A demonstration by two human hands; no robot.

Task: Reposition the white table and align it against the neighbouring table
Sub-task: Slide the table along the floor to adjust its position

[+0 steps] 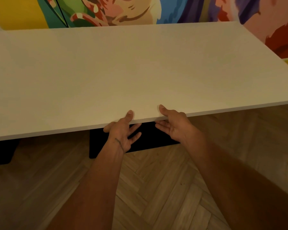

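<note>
From the head view, we are reaching both arms forward, the left hand (121, 132) and right hand (175, 124) laying thumbs on the white tabletop's (140, 63) near edge, fingers (136, 137) spread apart and straight beneath it. Its far edge is running along the painted wall (140, 10), and wooden floor (156, 188) is lying open to the right.

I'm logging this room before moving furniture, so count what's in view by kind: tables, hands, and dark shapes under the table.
White table: 1
Hands: 2, the left hand and the right hand
Dark shapes under the table: 2, the middle dark shape and the left dark shape
Total: 5
No second table shows.
</note>
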